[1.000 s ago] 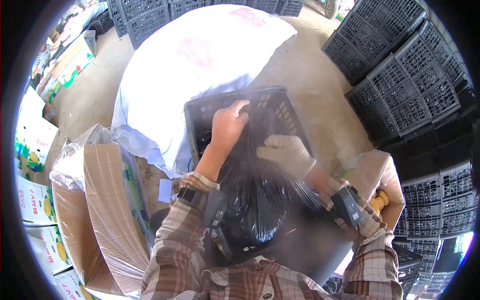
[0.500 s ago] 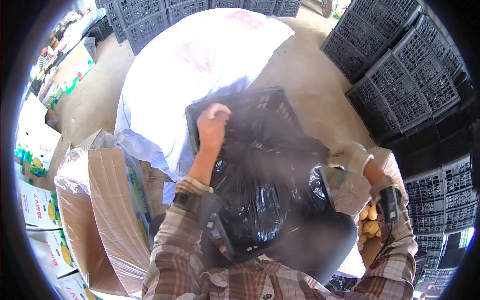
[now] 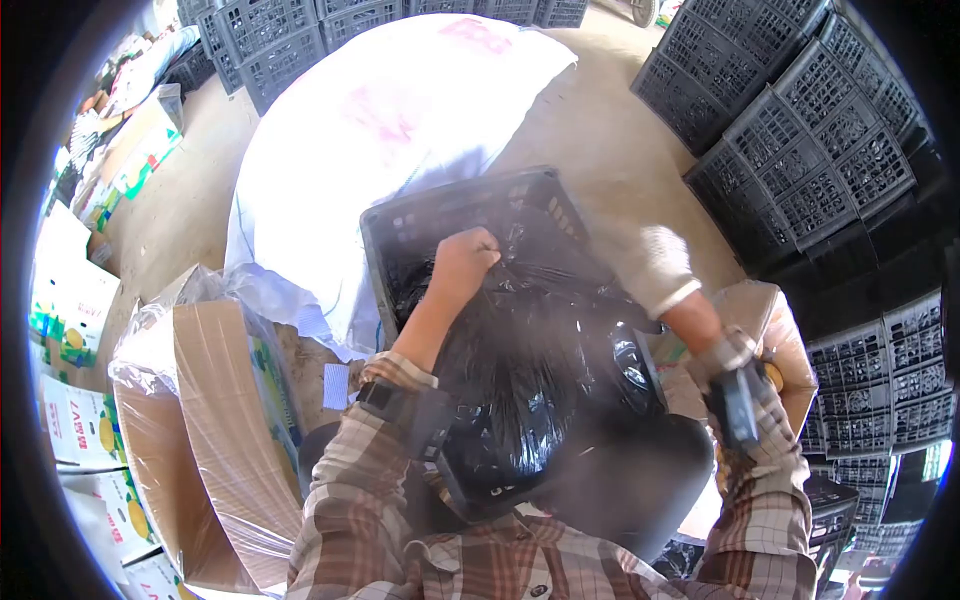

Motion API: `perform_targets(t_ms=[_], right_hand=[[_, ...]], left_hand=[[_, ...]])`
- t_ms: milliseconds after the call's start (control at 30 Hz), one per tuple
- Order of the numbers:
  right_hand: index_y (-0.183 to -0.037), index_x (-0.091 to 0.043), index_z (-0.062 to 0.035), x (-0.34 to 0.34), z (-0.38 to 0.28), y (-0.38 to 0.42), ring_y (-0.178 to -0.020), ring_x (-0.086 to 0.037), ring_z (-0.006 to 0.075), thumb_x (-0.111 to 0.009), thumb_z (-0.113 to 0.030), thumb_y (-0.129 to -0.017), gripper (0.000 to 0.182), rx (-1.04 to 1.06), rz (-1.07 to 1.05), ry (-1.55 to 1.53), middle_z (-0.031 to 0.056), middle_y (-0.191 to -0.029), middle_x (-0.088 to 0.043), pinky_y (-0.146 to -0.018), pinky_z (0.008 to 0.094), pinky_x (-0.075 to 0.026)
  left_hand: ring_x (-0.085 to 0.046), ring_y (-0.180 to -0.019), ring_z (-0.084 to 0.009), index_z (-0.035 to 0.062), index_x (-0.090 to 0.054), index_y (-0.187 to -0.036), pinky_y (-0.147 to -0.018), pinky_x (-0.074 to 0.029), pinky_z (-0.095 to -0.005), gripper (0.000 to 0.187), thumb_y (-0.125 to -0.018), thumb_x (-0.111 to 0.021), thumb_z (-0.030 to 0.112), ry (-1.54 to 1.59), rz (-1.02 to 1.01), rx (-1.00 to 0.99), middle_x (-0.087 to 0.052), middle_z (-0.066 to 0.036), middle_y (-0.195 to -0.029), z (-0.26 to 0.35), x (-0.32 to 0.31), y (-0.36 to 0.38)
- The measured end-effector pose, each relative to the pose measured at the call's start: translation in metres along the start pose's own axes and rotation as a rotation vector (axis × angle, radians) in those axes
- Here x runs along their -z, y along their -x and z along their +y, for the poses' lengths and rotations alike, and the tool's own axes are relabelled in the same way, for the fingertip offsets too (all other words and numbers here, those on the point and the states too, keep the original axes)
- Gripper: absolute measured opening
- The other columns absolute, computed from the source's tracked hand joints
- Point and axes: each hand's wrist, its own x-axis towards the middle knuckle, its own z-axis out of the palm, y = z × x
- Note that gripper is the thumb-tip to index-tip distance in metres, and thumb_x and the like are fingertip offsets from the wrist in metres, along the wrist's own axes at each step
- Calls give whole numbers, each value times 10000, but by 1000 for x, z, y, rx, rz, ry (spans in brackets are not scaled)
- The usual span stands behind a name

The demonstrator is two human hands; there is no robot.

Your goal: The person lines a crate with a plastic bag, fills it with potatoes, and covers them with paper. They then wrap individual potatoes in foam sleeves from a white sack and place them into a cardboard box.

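Observation:
A black plastic crate rests tilted against my lap, lined with a shiny black plastic bag. My left hand is bare and closed in a fist on the gathered film of the bag, over the upper middle of the crate. My right hand, in a whitish glove, is beside the crate's right side near the bag's edge. Motion smears its fingers, so its grip does not show. The bag's film hides whatever lies inside the crate.
A large white woven sack lies beyond the crate. An open cardboard box with clear film stands at left, and another carton at right. Stacked black crates line the right side and the back. Printed cartons sit far left.
My left hand has moved right from the crate's left rim to the bag's upper middle. My right hand has risen slightly and shifted left, and its forearm now covers the yellow produce in the right carton.

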Motion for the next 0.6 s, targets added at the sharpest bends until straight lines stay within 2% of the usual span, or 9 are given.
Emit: perform_targets(t_ms=[67, 133, 200, 333, 367, 400, 467, 500, 600], right_hand=[[-964, -598, -129, -27, -8, -25, -882, -565, 332, -536, -299, -763, 270, -98, -196, -37, 137, -933, -605, -764, 401, -440], [-1006, -593, -139, -70, 3, -39, -934, -562, 305, -555, -313, -743, 317, 12, -129, -37, 136, -995, -597, -815, 388, -436], [-1050, -582, -152, -93, -3, -49, -976, -555, 282, -575, -317, -727, 363, 215, 74, 193, 127, -1047, -586, -853, 370, -428], [-954, -638, -134, -134, 34, -86, -917, -580, 282, -615, -303, -712, 296, 227, -176, -6, 97, -963, -624, -848, 350, -428], [-893, -661, -128, -127, 38, -86, -891, -585, 288, -618, -298, -714, 251, 158, -73, -225, 102, -925, -636, -826, 354, -435], [-880, -669, -127, -99, 24, -80, -877, -587, 285, -610, -291, -718, 238, 27, -85, -250, 115, -917, -637, -797, 350, -445], [-886, -670, -117, -78, 23, -76, -849, -596, 278, -604, -274, -720, 238, -134, -112, -401, 116, -911, -638, -774, 325, -453], [-886, -670, -117, -78, 33, -76, -849, -596, 278, -604, -274, -720, 238, -135, -111, -397, 116, -911, -638, -774, 325, -453], [-879, -666, -74, -79, 64, -80, -728, -609, 257, -639, -212, -687, 238, -325, 85, -503, 122, -811, -649, -725, 292, -460]], left_hand=[[-588, -686, -228, 6, -602, -806, -633, -438, -292, 134, -693, -622, 75, 26, 70, -114, -615, -122, -719, -6, 8, -1], [-564, -688, -165, 4, -603, -825, -650, -433, -280, 137, -712, -612, 81, 184, 78, 26, -617, -93, -749, -2, 20, 2], [-544, -700, -139, -6, -600, -884, -666, -432, -271, 170, -740, -598, 84, 232, 101, 17, -616, -57, -783, -7, 26, 4], [-573, -743, -155, -30, -580, -976, -702, -449, -268, 232, -752, -582, 33, 423, 94, 110, -619, -76, -850, 0, 43, 10], [-583, -758, -159, -40, -571, -1000, -714, -457, -264, 253, -752, -576, 12, 497, 88, 183, -617, -88, -861, 2, 46, 10], [-583, -758, -159, -40, -571, -1000, -714, -457, -264, 253, -752, -576, 12, 497, 86, 185, -617, -88, -861, 2, 45, 9], [-599, -759, -168, -40, -575, -976, -702, -475, -255, 226, -752, -560, -18, 622, 262, 297, -615, -109, -844, 1, 43, 7], [-600, -723, -181, -32, -577, -919, -660, -482, -250, 156, -767, -544, -19, 595, 247, 297, -611, -109, -818, -6, 42, 3], [-592, -682, -182, -22, -571, -864, -628, -482, -253, 99, -772, -535, -18, 619, 394, 314, -602, -102, -786, -18, 47, -1]])
